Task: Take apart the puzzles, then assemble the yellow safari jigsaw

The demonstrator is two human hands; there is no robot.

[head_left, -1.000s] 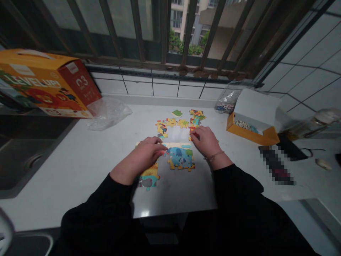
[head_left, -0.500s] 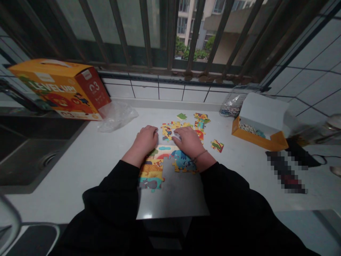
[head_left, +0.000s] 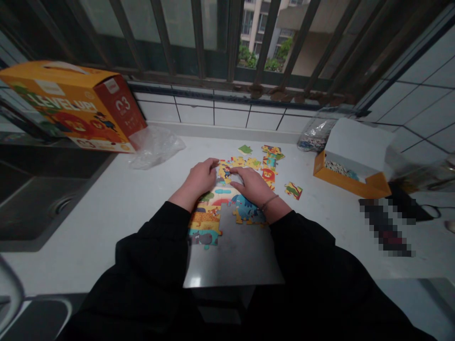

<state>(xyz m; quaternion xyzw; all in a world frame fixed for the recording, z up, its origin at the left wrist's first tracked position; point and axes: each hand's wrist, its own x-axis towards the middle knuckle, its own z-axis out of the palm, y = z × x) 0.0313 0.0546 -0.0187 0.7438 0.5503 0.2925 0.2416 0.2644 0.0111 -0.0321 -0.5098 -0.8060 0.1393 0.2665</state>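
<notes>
My left hand [head_left: 200, 178] and my right hand [head_left: 251, 186] rest side by side on a partly joined jigsaw puzzle. The fingertips of both hands are at a small yellow piece with a figure on it [head_left: 224, 171], and I cannot tell whether either hand grips it. Below my left wrist lies a joined block of colourful pieces [head_left: 206, 224]. A blue elephant section [head_left: 247, 210] sits below my right hand. Loose pieces lie beyond my hands, including a green one [head_left: 245, 149] and a yellow-and-green one [head_left: 293, 191].
A grey mat [head_left: 236, 258] lies under the puzzle on a white countertop [head_left: 106, 203]. A steel sink [head_left: 31, 203] is at the left. An orange puzzle box [head_left: 67, 105], a crumpled plastic bag [head_left: 154, 148] and an open orange box [head_left: 350, 163] stand along the back.
My hands have moved further up the puzzle, uncovering more of the joined block. The loose yellow-and-green piece at the right has stayed put since the previous frame. The view has shifted slightly.
</notes>
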